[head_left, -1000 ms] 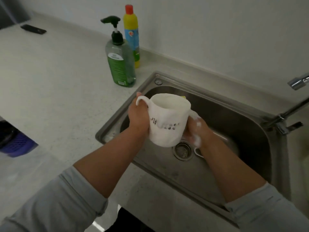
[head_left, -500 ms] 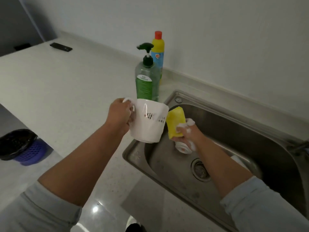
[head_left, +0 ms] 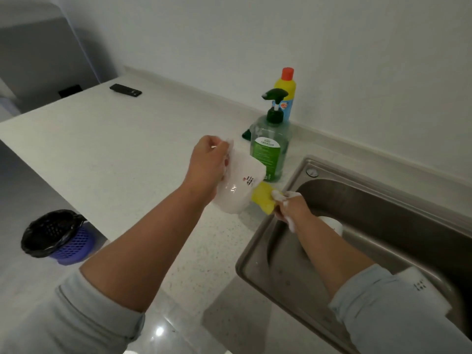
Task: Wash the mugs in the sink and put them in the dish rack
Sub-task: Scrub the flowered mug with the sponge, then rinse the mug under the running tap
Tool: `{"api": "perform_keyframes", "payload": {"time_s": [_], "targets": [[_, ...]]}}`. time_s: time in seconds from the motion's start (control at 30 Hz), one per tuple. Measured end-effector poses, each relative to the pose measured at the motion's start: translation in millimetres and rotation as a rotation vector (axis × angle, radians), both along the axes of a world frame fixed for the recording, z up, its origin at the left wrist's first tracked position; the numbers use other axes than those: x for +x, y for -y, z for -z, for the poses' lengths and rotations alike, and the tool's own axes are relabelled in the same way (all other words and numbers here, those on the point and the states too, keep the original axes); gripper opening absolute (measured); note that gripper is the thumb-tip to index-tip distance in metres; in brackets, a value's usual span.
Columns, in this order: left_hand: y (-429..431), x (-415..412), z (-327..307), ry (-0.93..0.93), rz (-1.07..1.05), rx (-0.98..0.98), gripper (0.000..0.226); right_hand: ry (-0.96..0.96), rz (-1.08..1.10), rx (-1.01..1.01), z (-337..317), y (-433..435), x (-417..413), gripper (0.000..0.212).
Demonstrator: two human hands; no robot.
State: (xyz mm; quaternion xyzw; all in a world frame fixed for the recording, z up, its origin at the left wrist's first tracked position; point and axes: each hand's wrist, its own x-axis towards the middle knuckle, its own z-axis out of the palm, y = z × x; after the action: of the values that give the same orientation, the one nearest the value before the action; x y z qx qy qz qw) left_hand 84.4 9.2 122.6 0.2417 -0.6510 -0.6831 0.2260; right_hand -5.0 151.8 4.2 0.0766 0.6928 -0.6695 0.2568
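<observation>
Left hand (head_left: 207, 164) clamped on mug (head_left: 237, 190) handle, mug tilted — likely to expose its wall to the sponge (head_left: 264, 198), gripped in soapy right hand (head_left: 291, 208) at mug's 4 o'clock, over sink (head_left: 252, 251) rim.

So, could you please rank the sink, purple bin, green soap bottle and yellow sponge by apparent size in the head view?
1. Sink, by far the largest.
2. Purple bin and green soap bottle look about alike; I would not rank them.
3. Yellow sponge, smallest and partly hidden.
</observation>
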Motion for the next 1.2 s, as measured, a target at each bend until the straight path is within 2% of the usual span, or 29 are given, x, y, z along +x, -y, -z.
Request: {"api": "perform_keyframes", "payload": {"time_s": [0.2,0.33,0.43,0.5,0.57,0.7,0.83,0.93,1.0,1.13,1.2], "targets": [[8.9,-10.0,10.0,0.070,0.012,-0.046,0.017,-0.018,0.043,0.034,5.1,10.8,-9.4,0.018],[1.9,-16.6,13.5,0.098,0.106,-0.082,0.018,0.014,0.136,0.048,8.9,6.5,-13.1,0.009],[-15.3,-23.6,11.3,0.112,0.199,-0.105,0.019,-0.011,0.202,0.030,3.8,-11.7,-11.0,0.013],[-32.0,-28.2,9.0,0.129,0.252,-0.109,0.017,-0.046,0.157,-0.020,-5.0,-31.0,-3.7,0.018],[-52.7,-32.4,7.8,0.134,0.299,-0.078,0.015,-0.016,0.072,-0.096,-15.3,-52.8,4.3,0.023],[-108.2,-42.2,12.0,0.068,0.374,0.051,0.021,0.285,-0.129,-0.368,-26.8,-114.6,6.2,0.060],[-182.0,-50.0,19.7,-0.017,0.514,0.243,0.024,0.418,-0.150,-0.625,-26.5,-198.8,10.1,0.073],[-238.0,-57.3,33.2,-0.013,0.628,0.249,0.024,0.408,-0.129,-0.709,-23.3,-261.0,17.4,0.071],[-273.5,-62.4,43.5,0.028,0.672,0.117,0.024,0.347,-0.063,-0.664,-18.8,-300.2,23.7,0.077],[-330.2,-72.8,65.4,0.255,0.813,-0.490,0.028,0.269,0.166,-0.480,-8.9,-365.9,33.0,0.098],[-346.7,-75.1,73.9,0.373,0.966,-0.571,0.038,0.257,0.279,-0.393,-3.0,-389.7,33.5,0.092]]}}
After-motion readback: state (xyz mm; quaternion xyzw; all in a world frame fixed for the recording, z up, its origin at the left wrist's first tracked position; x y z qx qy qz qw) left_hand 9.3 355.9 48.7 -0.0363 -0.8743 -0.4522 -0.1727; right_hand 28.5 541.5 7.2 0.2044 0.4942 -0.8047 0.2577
